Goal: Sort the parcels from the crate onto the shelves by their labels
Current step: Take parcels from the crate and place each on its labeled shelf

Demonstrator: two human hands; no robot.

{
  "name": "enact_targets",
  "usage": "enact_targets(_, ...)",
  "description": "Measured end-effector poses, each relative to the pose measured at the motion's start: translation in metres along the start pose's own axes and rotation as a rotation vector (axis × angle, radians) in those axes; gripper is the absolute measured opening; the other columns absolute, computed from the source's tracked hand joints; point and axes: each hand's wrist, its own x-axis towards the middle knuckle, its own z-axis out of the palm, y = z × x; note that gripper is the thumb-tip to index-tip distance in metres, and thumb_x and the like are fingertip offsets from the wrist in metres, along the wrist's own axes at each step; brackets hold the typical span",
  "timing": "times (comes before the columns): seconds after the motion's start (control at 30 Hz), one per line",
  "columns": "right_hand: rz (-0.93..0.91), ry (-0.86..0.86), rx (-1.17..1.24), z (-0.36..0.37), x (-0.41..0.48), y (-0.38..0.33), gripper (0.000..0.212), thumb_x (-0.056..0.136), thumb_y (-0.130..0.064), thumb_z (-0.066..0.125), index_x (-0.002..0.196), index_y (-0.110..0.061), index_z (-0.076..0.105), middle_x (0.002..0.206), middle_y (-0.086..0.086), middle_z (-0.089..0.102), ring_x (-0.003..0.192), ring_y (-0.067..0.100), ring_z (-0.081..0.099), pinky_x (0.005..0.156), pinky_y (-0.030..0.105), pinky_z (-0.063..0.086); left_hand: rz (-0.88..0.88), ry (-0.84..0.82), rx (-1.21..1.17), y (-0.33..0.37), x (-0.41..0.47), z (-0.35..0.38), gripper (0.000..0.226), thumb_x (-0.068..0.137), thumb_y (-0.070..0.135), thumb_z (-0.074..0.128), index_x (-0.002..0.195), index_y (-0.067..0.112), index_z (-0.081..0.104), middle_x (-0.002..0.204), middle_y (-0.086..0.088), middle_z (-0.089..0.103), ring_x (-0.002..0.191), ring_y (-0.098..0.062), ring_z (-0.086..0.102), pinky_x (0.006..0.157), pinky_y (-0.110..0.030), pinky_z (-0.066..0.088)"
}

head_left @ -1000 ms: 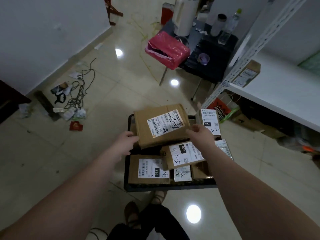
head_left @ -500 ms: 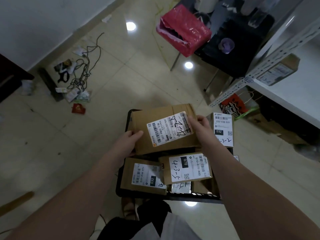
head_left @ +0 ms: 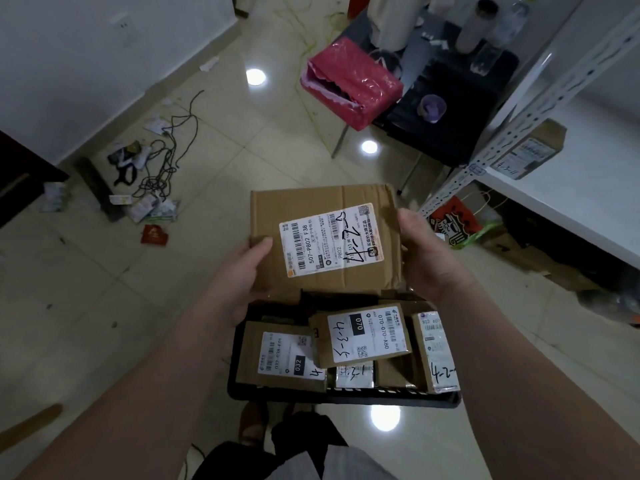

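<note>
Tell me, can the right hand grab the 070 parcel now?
Probably not yet: the right hand and left hand both grip the big parcel. The 070 parcel lies uncovered on top, so a freed hand could likely reach it.

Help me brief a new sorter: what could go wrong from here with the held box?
1. The box is gripped only at its side edges by the left hand and right hand. It might slip back into the crate.
2. The scrawled code on its label could be misread, sending it to the wrong shelf.
3. The 070 parcel lies tilted on others and may slide.
</note>
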Motion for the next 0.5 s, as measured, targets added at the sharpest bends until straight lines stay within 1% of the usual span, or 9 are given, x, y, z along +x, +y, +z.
enact_targets(0.07, -0.013, -0.005, 0.018, -0.002, -0.011, 0.003, 0.049, 0.072, -0.044, 0.077, 0.103, -0.022, 0.045, 0.095, 0.0, 0.072, 0.096, 0.026, 0.064, 0.09, 0.051, 0.045, 0.051, 0.031, -0.01, 0.009, -0.008, -0.001, 0.028, 0.097, 0.03, 0.051, 0.124, 0.026, 0.055, 0.097, 0.009, 0.068, 0.091, -0.011, 0.062, 0.086, -0.041, 0.052)
enact_targets(0.1, -0.003, 0.01, 0.042, -0.001, -0.017, 0.005, 0.054, 0.07, -0.039, 0.078, 0.107, -0.022, 0.043, 0.099, 0.003, 0.074, 0.099, 0.03, 0.066, 0.09, 0.052, 0.046, 0.086, 0.039, -0.025, 0.014, -0.012, -0.001, 0.028, 0.096, 0.027, 0.053, 0.124, 0.027, 0.055, 0.093, 0.012, 0.067, 0.087, -0.008, 0.061, 0.087, -0.038, 0.05)
enact_targets(0.17, 0.017, 0.03, 0.095, 0.002, -0.032, 0.011, 0.084, 0.062, -0.039, 0.086, 0.127, -0.014, 0.04, 0.118, 0.012, 0.07, 0.115, 0.043, 0.061, 0.095, 0.06, 0.045, 0.165, 0.022, -0.068, 0.027, -0.022, -0.001, 0.033, 0.095, 0.022, 0.055, 0.127, 0.026, 0.054, 0.091, 0.015, 0.066, 0.082, -0.003, 0.06, 0.082, -0.032, 0.047)
enact_targets(0.2, 0.018, 0.026, 0.14, 0.005, -0.039, 0.015, 0.098, 0.059, -0.041, 0.089, 0.138, -0.015, 0.037, 0.127, 0.016, 0.064, 0.12, 0.046, 0.056, 0.094, 0.064, 0.045, 0.211, 0.004, -0.087, 0.033, -0.027, -0.001, 0.037, 0.094, 0.02, 0.057, 0.13, 0.024, 0.053, 0.093, 0.016, 0.066, 0.083, -0.002, 0.06, 0.079, -0.03, 0.046)
enact_targets(0.27, -0.015, 0.03, 0.244, 0.013, -0.058, 0.021, 0.105, 0.058, -0.043, 0.089, 0.146, -0.021, 0.034, 0.136, 0.018, 0.057, 0.123, 0.045, 0.054, 0.088, 0.063, 0.05, 0.295, -0.025, -0.083, 0.041, -0.039, -0.001, 0.048, 0.091, 0.018, 0.06, 0.137, 0.022, 0.048, 0.104, 0.015, 0.063, 0.09, -0.002, 0.059, 0.079, -0.028, 0.048)
enact_targets(0.3, -0.041, 0.042, 0.278, 0.017, -0.067, 0.024, 0.105, 0.059, -0.043, 0.088, 0.147, -0.024, 0.034, 0.138, 0.017, 0.056, 0.124, 0.044, 0.054, 0.085, 0.061, 0.051, 0.322, -0.042, -0.068, 0.043, -0.045, -0.001, 0.056, 0.089, 0.019, 0.063, 0.141, 0.023, 0.043, 0.114, 0.012, 0.06, 0.098, -0.004, 0.058, 0.084, -0.03, 0.049)
enact_targets(0.37, -0.088, 0.063, 0.32, 0.026, -0.085, 0.031, 0.11, 0.056, -0.044, 0.089, 0.149, -0.027, 0.031, 0.138, 0.015, 0.057, 0.124, 0.043, 0.054, 0.085, 0.06, 0.052, 0.347, -0.091, -0.046, 0.042, -0.059, -0.001, 0.077, 0.083, 0.026, 0.071, 0.148, 0.024, 0.028, 0.132, 0.005, 0.052, 0.11, -0.011, 0.055, 0.097, -0.04, 0.047)
enact_targets(0.43, -0.13, 0.084, 0.355, 0.035, -0.104, 0.037, 0.12, 0.051, -0.044, 0.091, 0.151, -0.033, 0.025, 0.136, 0.015, 0.058, 0.125, 0.044, 0.053, 0.089, 0.065, 0.048, 0.318, -0.159, -0.025, 0.036, -0.075, -0.001, 0.1, 0.071, 0.038, 0.08, 0.15, 0.028, 0.018, 0.137, 0.003, 0.05, 0.113, -0.015, 0.055, 0.101, -0.049, 0.044)
enact_targets(0.5, -0.182, 0.079, 0.364, 0.045, -0.124, 0.043, 0.114, 0.052, -0.045, 0.09, 0.148, -0.033, 0.031, 0.136, 0.017, 0.057, 0.125, 0.046, 0.051, 0.091, 0.065, 0.048, 0.227, -0.245, -0.036, 0.028, -0.095, 0.001, 0.121, 0.06, 0.046, 0.083, 0.151, 0.033, 0.004, 0.138, 0.007, 0.048, 0.12, -0.021, 0.052, 0.102, -0.055, 0.042)
